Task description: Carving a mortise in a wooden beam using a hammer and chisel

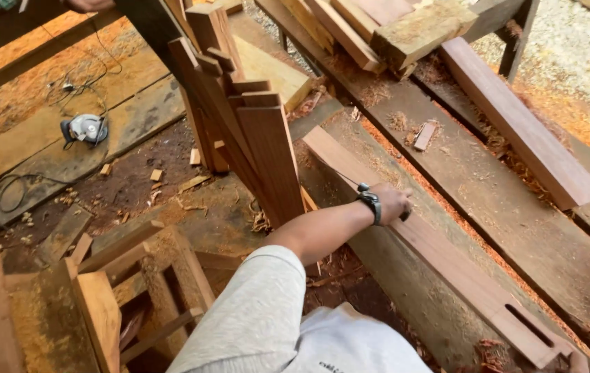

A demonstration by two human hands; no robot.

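— One hand shows: which, and how is it set?
— It's the left hand [390,202], arm stretched forward with a black wristwatch [370,201], fingers curled down on a long reddish plank [440,259] that lies slantwise across the workbench [516,228]; whether it grips anything I cannot tell.
— What's about?
— A mortise slot [528,324] near the plank's close end, an upright timber frame [253,131] just left of the arm, and a circular saw [85,129] well apart on boards.

Your left hand [391,202] rests on the long slotted board [447,266]; the plank surface [502,207] to its right lies open. Just left, the upright wooden frame [267,145] blocks passage. Ahead, a thick beam [519,124] and stacked offcuts [391,31] close the far side.
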